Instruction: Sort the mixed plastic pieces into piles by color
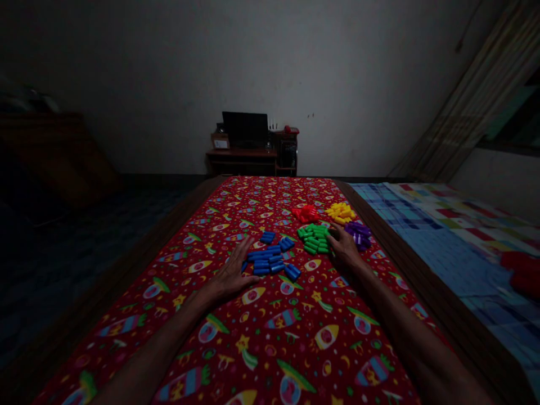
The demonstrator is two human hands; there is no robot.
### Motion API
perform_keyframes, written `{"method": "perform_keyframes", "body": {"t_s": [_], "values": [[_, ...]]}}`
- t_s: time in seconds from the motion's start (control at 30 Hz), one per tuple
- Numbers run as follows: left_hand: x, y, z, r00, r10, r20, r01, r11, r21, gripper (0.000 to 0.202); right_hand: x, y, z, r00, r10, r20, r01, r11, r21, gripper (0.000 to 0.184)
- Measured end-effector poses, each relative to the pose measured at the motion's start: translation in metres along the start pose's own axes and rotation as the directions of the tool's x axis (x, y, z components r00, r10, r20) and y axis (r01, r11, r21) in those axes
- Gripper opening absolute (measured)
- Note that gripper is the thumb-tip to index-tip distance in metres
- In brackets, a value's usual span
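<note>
Glossy green plastic pegs (313, 239) lie heaped just beside the right hand (343, 247).

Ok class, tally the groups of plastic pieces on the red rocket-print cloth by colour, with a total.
Blue group: 1
Green group: 1
Red group: 1
Yellow group: 1
Purple group: 1
Total: 5

A red bedsheet (295, 306) printed with multicoloured rockets, yellow stars and crescents carries separate piles of glossy plastic: blue pieces (265, 261), green pieces (313, 239), red pieces (305, 214), yellow pieces (340, 212) and purple pieces (358, 234). Beside it, a patchwork quilt (442, 253) shows pale blue checks and multicoloured blocks
</note>
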State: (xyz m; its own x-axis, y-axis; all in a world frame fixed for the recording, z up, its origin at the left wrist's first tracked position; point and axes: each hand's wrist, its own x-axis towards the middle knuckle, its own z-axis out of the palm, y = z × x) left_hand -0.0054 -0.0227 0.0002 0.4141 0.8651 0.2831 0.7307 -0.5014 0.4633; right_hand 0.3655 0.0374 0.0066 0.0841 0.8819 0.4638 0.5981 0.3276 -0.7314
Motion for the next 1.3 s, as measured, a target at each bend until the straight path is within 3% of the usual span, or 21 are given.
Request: {"method": "perform_keyframes", "body": {"t_s": [0.17,0.33,0.4,0.47,0.6,0.7,0.77,0.8,0.93,1.1,1.2,1.3], "values": [[0.000,-0.005,0.002,0.999,0.033,-0.014,-0.033,0.999,0.014,0.100,-0.002,-0.001,-0.003,1.000,-0.007,-0.006,0.007,1.000,0.006,0.043],[0.001,-0.006,0.002,1.000,0.028,0.005,-0.028,1.000,0.001,0.098,0.003,-0.040,-0.002,0.996,-0.068,-0.051,0.070,0.996,0.046,0.032],[0.001,-0.004,0.003,1.000,0.017,0.005,-0.017,1.000,0.001,0.099,0.004,-0.061,0.017,0.987,-0.150,0.055,0.147,0.988,0.055,0.032],[0.001,-0.003,0.004,1.000,0.026,0.004,-0.026,1.000,0.006,0.100,0.004,-0.078,0.046,0.949,-0.233,0.210,0.231,0.972,0.034,0.036],[-0.001,-0.002,0.006,0.999,0.048,0.023,-0.048,0.999,0.012,0.100,0.005,-0.102,0.108,0.846,-0.282,0.453,0.350,0.934,-0.073,0.040],[-0.001,-0.001,0.005,0.998,0.066,0.017,-0.067,0.998,0.008,0.101,0.005,-0.113,0.127,0.744,-0.314,0.590,0.410,0.912,-0.032,0.034],[-0.001,-0.001,0.004,0.997,0.081,0.013,-0.081,0.997,0.000,0.101,0.003,-0.118,0.123,0.686,-0.352,0.636,0.413,0.909,0.057,0.040],[-0.001,0.000,0.004,0.996,0.084,0.015,-0.084,0.996,0.000,0.101,0.001,-0.119,0.117,0.686,-0.368,0.628,0.406,0.909,0.090,0.042],[0.001,0.003,0.001,0.996,0.077,0.042,-0.078,0.997,0.023,0.093,-0.007,-0.108,0.085,0.781,-0.389,0.489,0.433,0.901,0.026,0.029],[0.004,0.007,-0.001,0.991,0.112,0.072,-0.117,0.991,0.064,0.071,-0.018,-0.092,0.066,0.715,-0.388,0.582,0.500,0.865,-0.037,0.029],[0.005,0.008,0.000,0.991,0.115,0.061,-0.120,0.989,0.087,0.063,-0.024,-0.094,0.061,0.778,-0.382,0.499,0.456,0.890,-0.030,0.035],[0.004,0.006,0.001,0.991,0.127,0.050,-0.131,0.987,0.096,0.061,-0.031,-0.093,0.042,0.850,-0.340,0.403,0.381,0.924,-0.022,0.033]]}}
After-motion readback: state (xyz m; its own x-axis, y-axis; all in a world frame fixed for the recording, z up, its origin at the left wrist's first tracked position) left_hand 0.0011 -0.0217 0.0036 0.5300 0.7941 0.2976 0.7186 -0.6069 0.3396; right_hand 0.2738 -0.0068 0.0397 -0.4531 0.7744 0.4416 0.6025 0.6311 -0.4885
